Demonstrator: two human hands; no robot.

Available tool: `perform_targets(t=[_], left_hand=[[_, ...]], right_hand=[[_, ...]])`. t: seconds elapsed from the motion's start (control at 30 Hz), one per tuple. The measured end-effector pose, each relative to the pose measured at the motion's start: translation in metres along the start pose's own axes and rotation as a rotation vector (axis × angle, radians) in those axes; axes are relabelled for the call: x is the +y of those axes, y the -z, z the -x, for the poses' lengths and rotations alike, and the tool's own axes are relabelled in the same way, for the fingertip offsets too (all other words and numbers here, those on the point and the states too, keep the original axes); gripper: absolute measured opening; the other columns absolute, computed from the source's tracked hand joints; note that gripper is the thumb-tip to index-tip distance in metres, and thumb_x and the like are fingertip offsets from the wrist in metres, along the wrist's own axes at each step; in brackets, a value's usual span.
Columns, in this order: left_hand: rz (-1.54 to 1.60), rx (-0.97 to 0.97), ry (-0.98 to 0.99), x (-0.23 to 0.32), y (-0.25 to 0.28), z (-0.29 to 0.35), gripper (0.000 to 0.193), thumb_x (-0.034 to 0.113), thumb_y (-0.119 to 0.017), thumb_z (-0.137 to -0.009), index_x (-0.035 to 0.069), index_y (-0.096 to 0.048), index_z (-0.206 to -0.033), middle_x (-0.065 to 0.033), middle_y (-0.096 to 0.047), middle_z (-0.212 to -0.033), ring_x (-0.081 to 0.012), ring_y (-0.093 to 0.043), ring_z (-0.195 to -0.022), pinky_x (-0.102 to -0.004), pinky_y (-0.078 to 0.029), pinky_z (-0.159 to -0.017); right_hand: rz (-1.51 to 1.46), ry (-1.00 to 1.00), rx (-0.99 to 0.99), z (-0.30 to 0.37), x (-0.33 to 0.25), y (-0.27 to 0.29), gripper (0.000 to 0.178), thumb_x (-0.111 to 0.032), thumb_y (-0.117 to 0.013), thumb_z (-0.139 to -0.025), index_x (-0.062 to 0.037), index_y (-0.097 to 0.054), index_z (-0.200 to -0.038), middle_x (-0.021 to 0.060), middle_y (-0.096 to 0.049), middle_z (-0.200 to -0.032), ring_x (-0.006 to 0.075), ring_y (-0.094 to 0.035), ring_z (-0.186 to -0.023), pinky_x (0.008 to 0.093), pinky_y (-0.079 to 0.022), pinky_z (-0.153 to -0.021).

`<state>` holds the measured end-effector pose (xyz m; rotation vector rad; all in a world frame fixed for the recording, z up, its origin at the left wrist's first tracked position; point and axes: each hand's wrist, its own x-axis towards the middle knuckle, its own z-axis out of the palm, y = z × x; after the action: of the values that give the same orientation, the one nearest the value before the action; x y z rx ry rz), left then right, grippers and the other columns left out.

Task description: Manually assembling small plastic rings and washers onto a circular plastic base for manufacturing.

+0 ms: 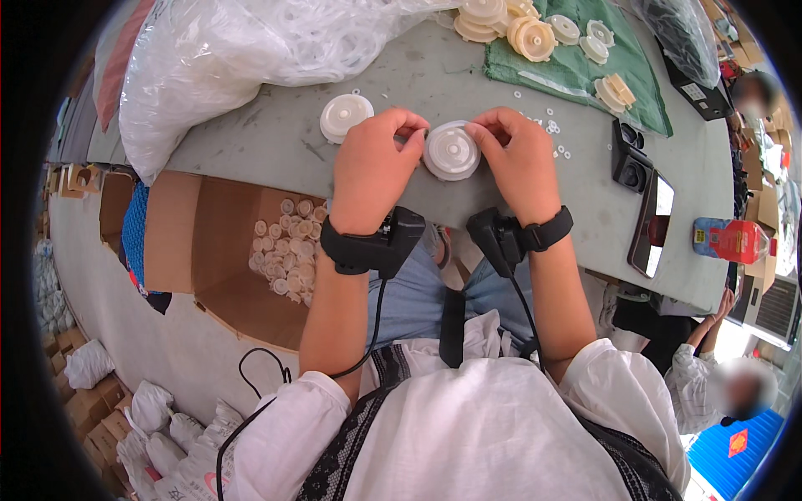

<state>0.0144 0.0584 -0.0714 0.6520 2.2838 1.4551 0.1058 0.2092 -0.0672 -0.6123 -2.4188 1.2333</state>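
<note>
A round white plastic cap [452,153] with ringed ridges and a small centre knob is between my hands, over the grey tabletop. My left hand [372,167] is closed, thumb and forefinger pinched at the cap's left rim. On the opposite side, my right hand [520,163] pinches the upper right rim, its other fingers curled in. A second white cap [344,118] lies just beyond my left hand. Small white rings [551,127] are scattered past my right hand.
A clear bag of white rings [251,50] covers the far left. More caps [535,40] sit on green cloth [576,79]. A phone [652,224] and black case [630,159] lie right, near a red bottle [735,240]. Below left, a carton [225,242] holds many caps.
</note>
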Motion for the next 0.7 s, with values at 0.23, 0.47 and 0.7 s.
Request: perform_targets(t=[0.23,0.47,0.7], left_hand=[[-0.086,-0.031,-0.027,0.005,0.002,0.003,0.018,0.014,-0.063,-0.085,0.001,-0.069,-0.096,-0.0109,-0.069,-0.078,-0.0188,-0.065,-0.069,-0.0311,-0.050,-0.065],[-0.056,-0.060,0.033,0.005,0.003,-0.005,0.017,0.013,-0.061,-0.085,-0.001,-0.068,-0.093,-0.0119,-0.069,-0.077,-0.0192,-0.066,-0.070,-0.0314,-0.049,-0.064],[-0.281,-0.003,-0.022,-0.001,-0.003,-0.006,0.013,0.015,-0.060,-0.085,0.005,-0.066,-0.090,-0.0091,-0.068,-0.078,-0.0261,-0.066,-0.073,-0.0358,-0.049,-0.064]], right_hand=[[-0.004,-0.019,-0.015,-0.003,-0.001,-0.002,0.016,-0.014,-0.067,-0.083,0.0013,-0.067,-0.086,0.0147,-0.067,-0.074,0.0259,-0.066,-0.067,0.0334,-0.050,-0.064],[-0.012,-0.019,-0.022,-0.004,0.002,-0.002,0.017,-0.016,-0.067,-0.083,0.0007,-0.067,-0.087,0.0142,-0.068,-0.075,0.0258,-0.066,-0.069,0.0335,-0.050,-0.065],[0.017,-0.007,0.015,-0.003,0.006,-0.006,0.017,-0.019,-0.067,-0.083,-0.0019,-0.067,-0.087,0.0134,-0.068,-0.076,0.0272,-0.065,-0.070,0.0352,-0.050,-0.065]])
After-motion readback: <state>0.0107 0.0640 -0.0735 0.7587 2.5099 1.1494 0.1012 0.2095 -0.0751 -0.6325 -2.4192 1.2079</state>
